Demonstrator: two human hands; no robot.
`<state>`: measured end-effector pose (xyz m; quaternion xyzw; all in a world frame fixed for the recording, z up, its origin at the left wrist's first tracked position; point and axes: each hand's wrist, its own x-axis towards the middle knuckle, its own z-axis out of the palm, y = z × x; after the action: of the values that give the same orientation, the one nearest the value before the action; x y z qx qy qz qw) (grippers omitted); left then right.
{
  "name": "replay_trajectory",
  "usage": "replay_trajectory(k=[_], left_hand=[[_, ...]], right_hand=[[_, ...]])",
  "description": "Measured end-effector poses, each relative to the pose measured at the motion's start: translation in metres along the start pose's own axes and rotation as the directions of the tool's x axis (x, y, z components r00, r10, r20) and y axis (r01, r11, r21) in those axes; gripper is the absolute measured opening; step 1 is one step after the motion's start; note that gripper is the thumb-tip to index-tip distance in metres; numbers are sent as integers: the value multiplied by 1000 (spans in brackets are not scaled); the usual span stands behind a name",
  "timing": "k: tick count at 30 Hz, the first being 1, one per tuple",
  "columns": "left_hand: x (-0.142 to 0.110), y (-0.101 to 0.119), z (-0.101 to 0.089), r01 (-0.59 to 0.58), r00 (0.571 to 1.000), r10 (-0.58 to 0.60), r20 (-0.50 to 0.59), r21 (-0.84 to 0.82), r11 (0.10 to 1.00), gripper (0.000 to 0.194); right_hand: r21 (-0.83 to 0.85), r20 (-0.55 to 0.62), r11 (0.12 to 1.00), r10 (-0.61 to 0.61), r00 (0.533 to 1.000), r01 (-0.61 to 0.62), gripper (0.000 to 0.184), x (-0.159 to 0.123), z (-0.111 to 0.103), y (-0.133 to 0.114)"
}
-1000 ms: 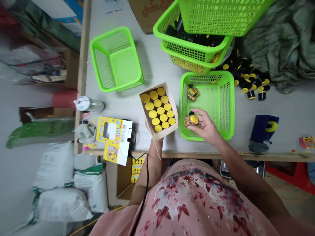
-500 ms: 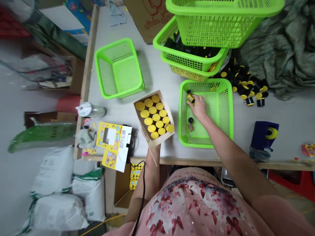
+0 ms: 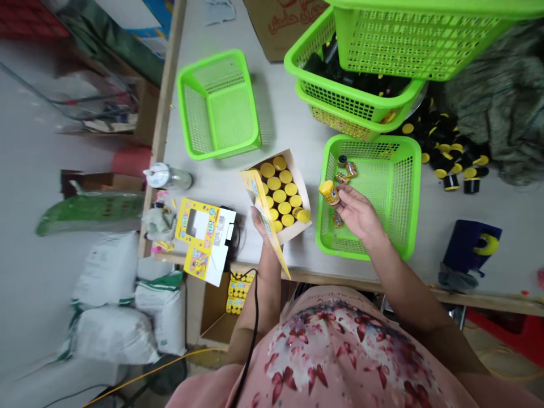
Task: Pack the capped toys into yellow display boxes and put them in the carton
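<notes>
My left hand (image 3: pixel 259 225) grips a small carton (image 3: pixel 300 232) by its lower left side. The carton is tilted and packed with rows of yellow-lidded tubs (image 3: pixel 279 196); one tub (image 3: pixel 303 216) at the lower right corner sits higher than the others. Between the fingertips of my right hand (image 3: pixel 357 211) is a small yellow-lidded tub (image 3: pixel 329 192) with a printed label, held over the left part of a green basket (image 3: pixel 368 253). Several more labelled tubs (image 3: pixel 351 169) lie in that basket, beyond and below my right hand.
Stacked green baskets (image 3: pixel 352 102) holding black tubs stand at the back. Loose black tubs with yellow lids (image 3: pixel 457 150) are heaped on the right, near a blue tape dispenser (image 3: pixel 470 243). Left are another green basket (image 3: pixel 221 153), a bottle (image 3: pixel 168 177) and a flattened yellow carton (image 3: pixel 208 238).
My right hand has lifted a tub out of the basket and moved toward the carton. The carton has turned in my left hand, so its printed yellow side now shows.
</notes>
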<state>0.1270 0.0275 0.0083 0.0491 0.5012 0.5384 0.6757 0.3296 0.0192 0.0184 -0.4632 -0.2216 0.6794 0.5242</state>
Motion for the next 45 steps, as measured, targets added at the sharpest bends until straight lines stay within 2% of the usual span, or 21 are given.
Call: replay_trajectory(k=[3,6,12,14,16,18,20,22,24,26,28,30,33,34,36,38,39,40,42,44,45], left_hand=[[-2,1,6,-84,996,83,-16,-20,996,68],[1,0,14,-139,990,137,-27,-75,987,62],[1,2,20,-46,997,52,49,-114,992,65],[-2,4,18,-68,995,77,69,-120,990,62],[-4,4,16,-81,990,93,102,-119,990,61],[-4,4,14,-92,988,104,118,-97,991,64],[-2,4,11,-89,991,95,98,-57,994,68],[-2,6,8,-77,995,77,56,-6,997,69],[-4,8,5,-87,996,86,27,27,996,64],[-6,9,4,-119,993,119,25,16,993,62],[-9,9,5,-137,990,137,18,-21,990,62],[-11,9,6,-121,993,121,-2,-48,991,62],[-12,10,8,-79,996,76,-40,-83,993,61],[-11,11,8,-60,997,55,-56,-98,993,63],[-6,10,6,-22,996,10,-93,-132,991,65],[1,8,4,1,994,-20,-104,-176,984,64],[5,7,2,8,996,-27,-91,-201,979,65],[8,5,1,9,998,-24,-65,-226,974,65],[12,2,1,-1,1000,1,-3,-253,967,66],[11,2,3,-30,999,40,35,-249,968,66],[9,3,4,-45,998,57,42,-239,970,65]], right_hand=[[53,86,994,89,992,-94,51,0,7,5],[64,150,992,96,984,-107,47,-2,16,11],[-2,134,999,43,990,-43,52,3,16,3],[-84,137,994,-52,989,64,52,3,20,-2],[-243,136,941,-210,968,238,46,2,30,-3],[-426,183,809,-361,914,405,38,1,38,-1],[-562,205,671,-453,867,484,35,2,36,4],[-671,96,606,-500,860,427,32,4,18,11],[-786,-91,580,-450,888,214,26,4,-8,19],[-877,-229,476,-287,930,-69,23,3,-31,30],[-924,-284,294,-98,954,-245,26,0,-42,43],[-946,-277,178,-9,961,-272,23,-4,-42,56],[-957,-251,154,-3,968,-247,14,-9,-35,64],[-954,-245,184,-33,969,-235,13,-11,-34,62],[-935,-207,325,-173,963,-143,17,-16,-30,51],[-875,-114,477,-367,923,82,25,-19,-19,32],[-836,-47,507,-448,893,211,28,-19,-9,23],[-803,35,501,-499,866,321,30,-18,3,14],[-770,206,430,-532,821,472,28,-12,30,1],[-769,317,341,-532,785,541,25,1,48,-3],[-779,328,312,-536,778,544,23,9,49,-2]])
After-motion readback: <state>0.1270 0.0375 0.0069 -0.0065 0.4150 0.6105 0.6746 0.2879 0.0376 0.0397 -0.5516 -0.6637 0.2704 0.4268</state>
